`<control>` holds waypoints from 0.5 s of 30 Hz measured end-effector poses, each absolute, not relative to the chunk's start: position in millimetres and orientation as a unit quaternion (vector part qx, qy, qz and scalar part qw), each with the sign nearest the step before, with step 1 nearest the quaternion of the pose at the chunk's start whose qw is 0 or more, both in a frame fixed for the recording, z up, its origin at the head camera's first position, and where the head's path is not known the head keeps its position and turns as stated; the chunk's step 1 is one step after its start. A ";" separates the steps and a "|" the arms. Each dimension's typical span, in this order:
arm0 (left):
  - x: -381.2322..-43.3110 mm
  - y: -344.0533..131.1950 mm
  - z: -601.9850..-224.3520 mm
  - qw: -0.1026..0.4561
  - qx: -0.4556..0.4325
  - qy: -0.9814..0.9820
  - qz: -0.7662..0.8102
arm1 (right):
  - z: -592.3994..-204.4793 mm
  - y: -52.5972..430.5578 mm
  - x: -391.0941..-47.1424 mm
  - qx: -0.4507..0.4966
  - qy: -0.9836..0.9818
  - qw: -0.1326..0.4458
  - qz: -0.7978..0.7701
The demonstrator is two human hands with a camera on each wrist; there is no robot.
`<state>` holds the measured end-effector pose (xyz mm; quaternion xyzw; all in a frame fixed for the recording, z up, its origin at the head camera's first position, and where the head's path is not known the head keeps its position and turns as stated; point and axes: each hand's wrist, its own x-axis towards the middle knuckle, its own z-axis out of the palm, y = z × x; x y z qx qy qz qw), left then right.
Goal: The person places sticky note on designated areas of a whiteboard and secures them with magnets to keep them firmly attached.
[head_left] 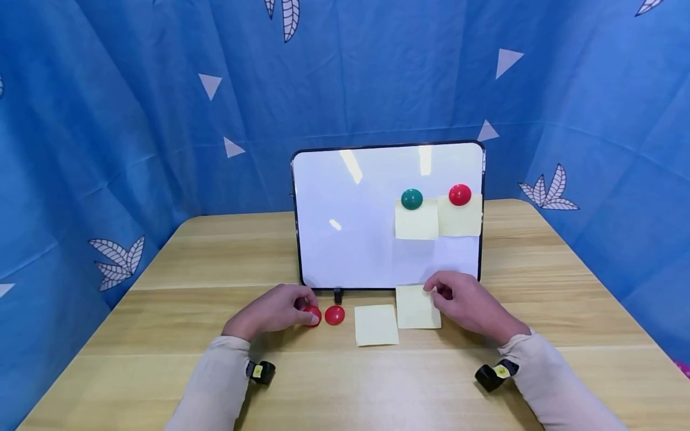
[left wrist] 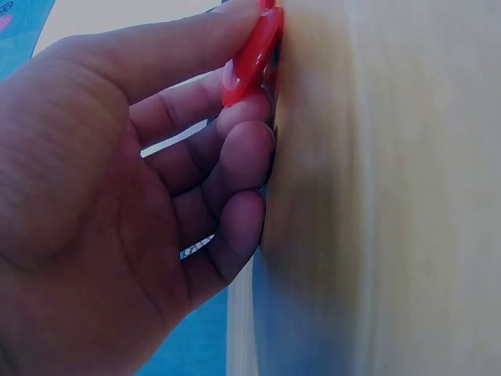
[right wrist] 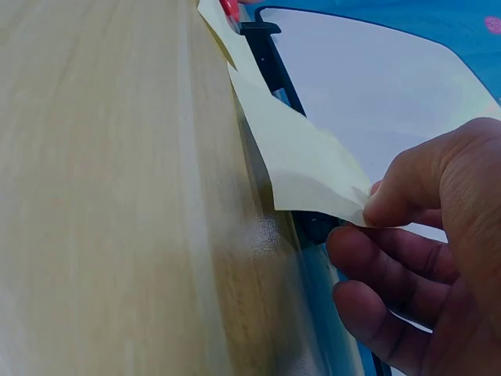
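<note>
My left hand [head_left: 277, 311] pinches a round red magnet [left wrist: 254, 59] between thumb and fingers, low over the table. Just right of it a second red magnet [head_left: 335, 315] lies on the wood. With thumb and finger, my right hand [head_left: 465, 302] grips the right edge of a pale yellow sticky note [head_left: 416, 308]; in the right wrist view this note [right wrist: 301, 153] bends up from the table. Another yellow note [head_left: 376, 325] lies flat to its left. On the whiteboard [head_left: 350, 239], a green magnet [head_left: 412, 199] and a red magnet [head_left: 460, 194] each sit at the top of a yellow note.
The whiteboard stands upright toward the back of the wooden table [head_left: 334, 395], with a small black foot [head_left: 338, 296] under its lower edge. A blue patterned curtain [head_left: 345, 72] hangs behind and along both sides.
</note>
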<state>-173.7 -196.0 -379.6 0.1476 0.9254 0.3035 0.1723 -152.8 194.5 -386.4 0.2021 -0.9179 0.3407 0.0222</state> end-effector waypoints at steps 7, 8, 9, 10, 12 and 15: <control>-174.4 -196.7 -379.3 0.170 0.150 0.925 0.304 | -386.1 193.7 -150.9 0.200 -0.919 0.039 0.337; -174.3 -196.7 -379.2 0.170 0.149 0.926 0.302 | -386.1 193.7 -150.9 0.200 -0.919 0.039 0.337; -174.2 -196.7 -379.3 0.170 0.148 0.927 0.300 | -386.3 193.5 -151.0 0.199 -0.920 0.040 0.336; -174.0 -196.7 -379.4 0.170 0.147 0.927 0.299 | -386.3 193.5 -150.9 0.200 -0.919 0.040 0.337; -173.4 -196.8 -379.5 0.171 0.143 0.929 0.295 | -386.8 193.1 -150.9 0.200 -0.919 0.040 0.338; -172.4 -197.0 -379.7 0.171 0.138 0.931 0.293 | -387.5 192.0 -151.0 0.201 -0.917 0.043 0.341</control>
